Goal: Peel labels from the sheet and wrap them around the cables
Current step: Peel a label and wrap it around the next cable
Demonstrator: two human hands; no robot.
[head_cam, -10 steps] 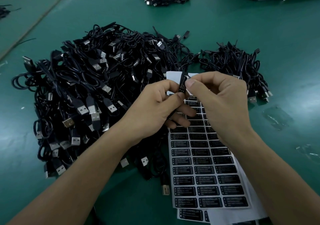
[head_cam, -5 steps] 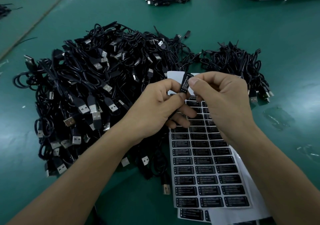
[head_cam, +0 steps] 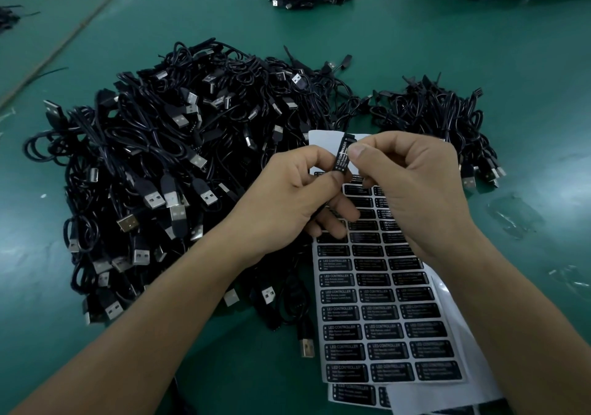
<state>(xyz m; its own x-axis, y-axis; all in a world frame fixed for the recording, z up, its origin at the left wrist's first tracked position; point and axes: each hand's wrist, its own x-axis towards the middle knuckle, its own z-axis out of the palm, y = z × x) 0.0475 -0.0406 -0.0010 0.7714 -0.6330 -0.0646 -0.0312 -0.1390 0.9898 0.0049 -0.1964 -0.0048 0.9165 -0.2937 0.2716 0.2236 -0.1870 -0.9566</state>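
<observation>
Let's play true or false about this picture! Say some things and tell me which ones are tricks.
1. The left hand and the right hand both pinch a black label. True.
2. The label sheet lies left of the big cable pile. False: it lies to the right of it.
3. The table is green. True.
4. The labels on the sheet are red. False: they are black with pale writing.
</observation>
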